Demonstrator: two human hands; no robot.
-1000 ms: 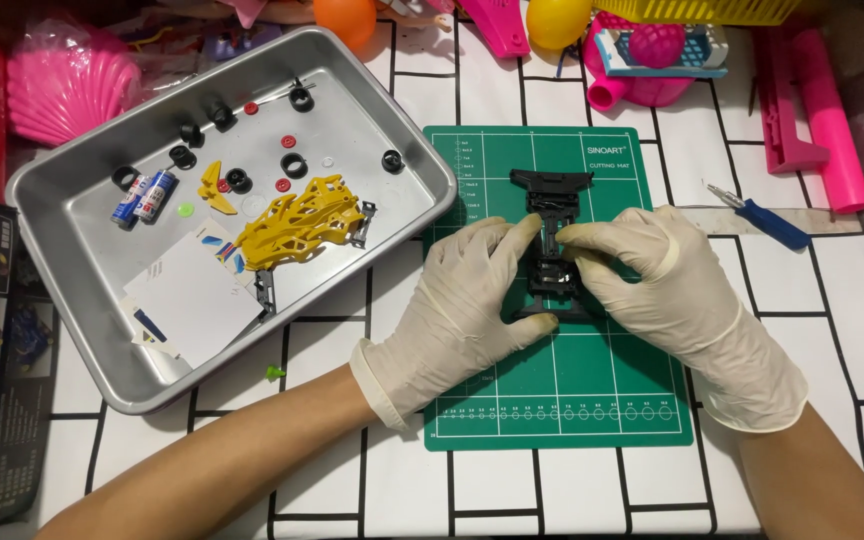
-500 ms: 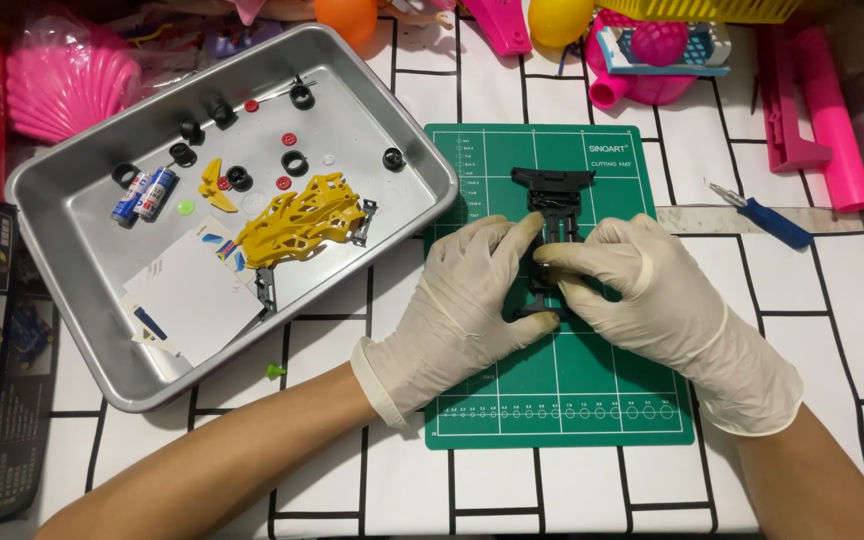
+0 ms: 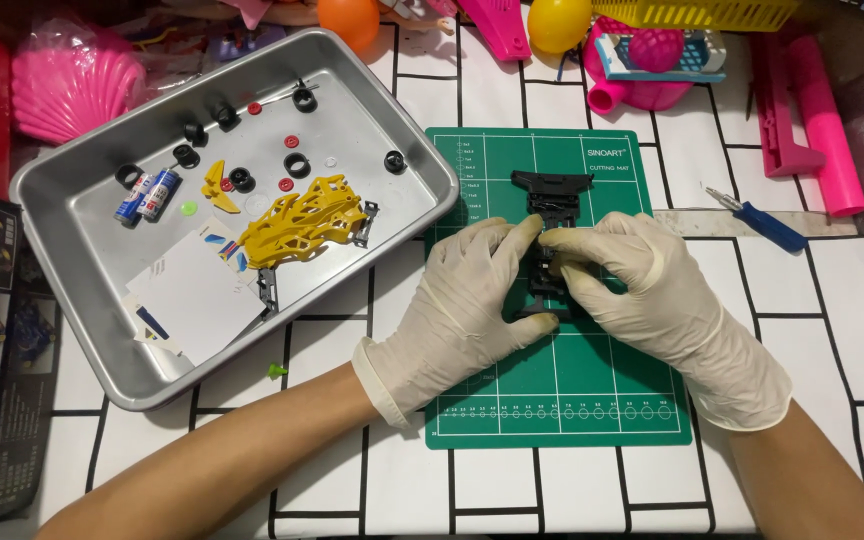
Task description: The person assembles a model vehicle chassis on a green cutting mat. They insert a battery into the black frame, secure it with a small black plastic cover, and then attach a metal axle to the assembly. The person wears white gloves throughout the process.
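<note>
White tiled tabletop (image 3: 852,330) with black grid lines carries everything, and I place the rest by the green cutting mat (image 3: 602,400) at its middle. To the mat's left sits the grey metal baking tray (image 3: 82,320), holding a yellow lattice car body shell (image 3: 297,220), a white sticker sheet (image 3: 192,290), two small blue-and-white batteries (image 3: 149,196) and scattered little black wheels (image 3: 297,165). Beyond the mat's far edge lie pink plastic toys (image 3: 817,110); off its right edge rests a blue-handled screwdriver (image 3: 767,225). On the mat's upper middle lies the black plastic toy car chassis (image 3: 550,195), its far end showing past my fingers. My left hand (image 3: 467,300), in a cream latex glove, curls round the chassis's left side, thumb along its near end; my right hand (image 3: 642,290), gloved the same, closes over its right side, fingertips pinching at its middle. What they pinch I cannot tell. I judge the risk to be pressing too hard, which could snap a thin tab or flick a small piece off the mat. Glove tips could also catch in the seam, and my hands hide the join, so misalignment might go unnoticed.
</note>
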